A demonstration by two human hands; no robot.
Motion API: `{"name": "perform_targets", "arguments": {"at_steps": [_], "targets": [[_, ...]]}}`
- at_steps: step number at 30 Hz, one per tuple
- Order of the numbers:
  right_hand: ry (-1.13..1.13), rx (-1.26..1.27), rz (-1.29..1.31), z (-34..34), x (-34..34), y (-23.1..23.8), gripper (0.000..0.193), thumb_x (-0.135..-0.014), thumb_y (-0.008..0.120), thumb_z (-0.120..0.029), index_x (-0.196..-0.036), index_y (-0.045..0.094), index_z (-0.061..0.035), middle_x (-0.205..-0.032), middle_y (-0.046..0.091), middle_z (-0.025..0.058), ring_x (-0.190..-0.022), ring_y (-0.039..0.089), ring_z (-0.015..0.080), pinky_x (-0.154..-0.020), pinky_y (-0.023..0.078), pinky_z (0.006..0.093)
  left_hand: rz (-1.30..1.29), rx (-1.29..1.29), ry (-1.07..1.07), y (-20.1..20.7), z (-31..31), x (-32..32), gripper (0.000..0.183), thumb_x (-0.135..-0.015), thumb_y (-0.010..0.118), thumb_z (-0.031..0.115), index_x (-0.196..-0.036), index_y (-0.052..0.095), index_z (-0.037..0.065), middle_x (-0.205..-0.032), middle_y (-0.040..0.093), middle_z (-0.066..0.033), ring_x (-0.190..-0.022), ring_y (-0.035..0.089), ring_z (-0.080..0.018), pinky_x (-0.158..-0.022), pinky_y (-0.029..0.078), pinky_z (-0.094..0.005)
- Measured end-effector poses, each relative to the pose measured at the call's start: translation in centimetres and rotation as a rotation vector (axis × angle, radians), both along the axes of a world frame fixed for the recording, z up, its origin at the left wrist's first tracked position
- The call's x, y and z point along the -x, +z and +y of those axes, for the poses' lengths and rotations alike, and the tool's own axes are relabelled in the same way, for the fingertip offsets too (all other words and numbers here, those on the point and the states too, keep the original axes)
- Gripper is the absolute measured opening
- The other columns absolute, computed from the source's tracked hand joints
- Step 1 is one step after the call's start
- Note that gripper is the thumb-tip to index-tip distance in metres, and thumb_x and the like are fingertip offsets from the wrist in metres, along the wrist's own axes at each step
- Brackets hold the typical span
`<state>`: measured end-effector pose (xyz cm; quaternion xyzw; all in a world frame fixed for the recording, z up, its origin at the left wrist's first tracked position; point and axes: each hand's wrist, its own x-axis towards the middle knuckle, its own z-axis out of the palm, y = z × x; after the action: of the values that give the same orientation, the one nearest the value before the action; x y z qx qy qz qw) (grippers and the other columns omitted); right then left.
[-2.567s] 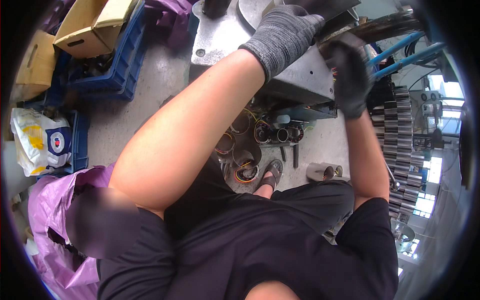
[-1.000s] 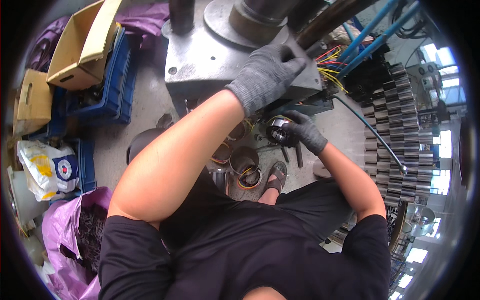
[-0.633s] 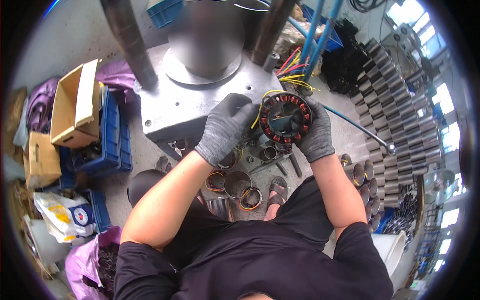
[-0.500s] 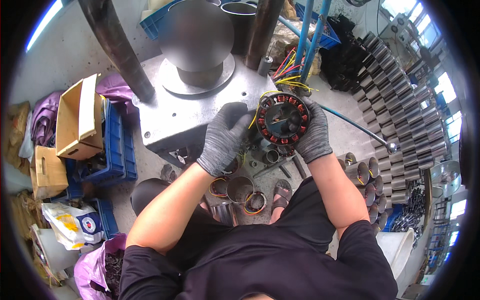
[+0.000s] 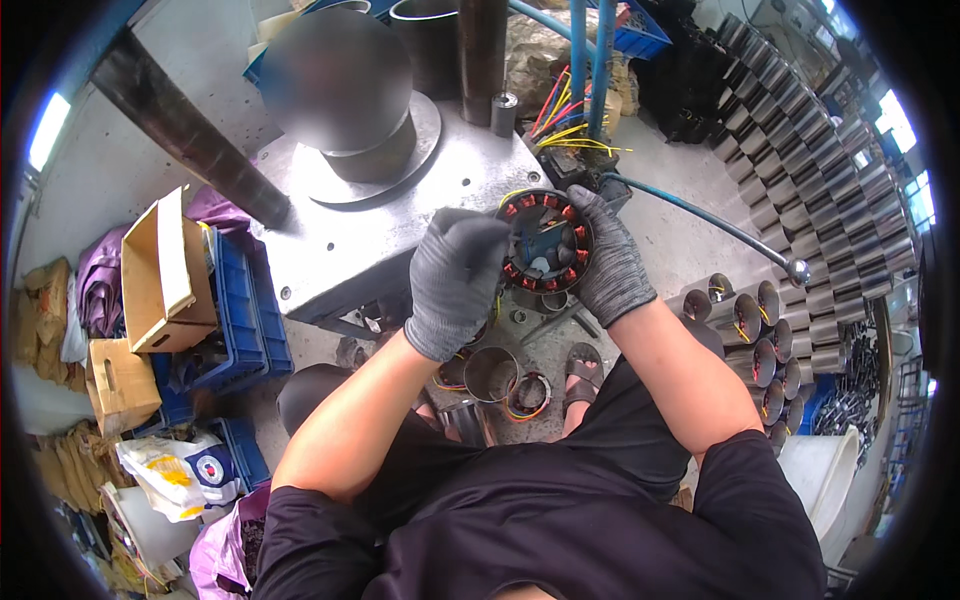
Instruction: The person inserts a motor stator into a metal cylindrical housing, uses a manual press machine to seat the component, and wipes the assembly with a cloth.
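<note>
A round motor stator [image 5: 579, 262], a dark ring with red-brown copper windings around its inside, is held up in front of me. My right hand [image 5: 612, 262], in a grey knit glove, grips its right rim. Against the left rim is my left hand [image 5: 455, 285], gloved alike, its fingers curled and slightly blurred; whatever they pinch is hidden. A bit of yellow wire shows at the stator's upper left. Through the ring's opening, dark fingertips and things below are visible. Beyond stands a metal press table [image 5: 385, 225] bearing a round block on a disc.
On the floor between my feet are a metal cylinder [image 5: 491, 374] and another wired stator [image 5: 527, 396]. A lever with a ball end [image 5: 797, 271] reaches out at right, before stacked metal cylinders [image 5: 800, 170]. At left are blue crates [image 5: 232, 310] and a cardboard box [image 5: 165, 275].
My left hand has closed in on the stator's left rim, its fingers now curled. The stator has turned slightly in my right hand. The whole view has shifted a little.
</note>
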<state>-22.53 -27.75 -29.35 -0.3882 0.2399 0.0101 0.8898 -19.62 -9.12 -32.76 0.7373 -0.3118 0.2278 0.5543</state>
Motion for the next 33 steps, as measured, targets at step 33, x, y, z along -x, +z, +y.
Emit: {"name": "perform_targets", "arguments": {"at_steps": [33], "targets": [[0.033,-0.333,-0.314,-2.1,-1.3,-0.8,0.035,-0.096,0.05,-0.04,-0.099,0.068,-0.0105,-0.072,0.061,0.0009,-0.057,0.058,0.0182,-0.06,0.057,0.0345,0.561,0.322,-0.446,-1.0,-0.8,1.3,0.061,-0.094,0.071,0.011,-0.146,0.041,0.002,-0.125,0.064,-0.0135,-0.112,0.064,-0.0192,-0.099,0.053,-0.0364]]}}
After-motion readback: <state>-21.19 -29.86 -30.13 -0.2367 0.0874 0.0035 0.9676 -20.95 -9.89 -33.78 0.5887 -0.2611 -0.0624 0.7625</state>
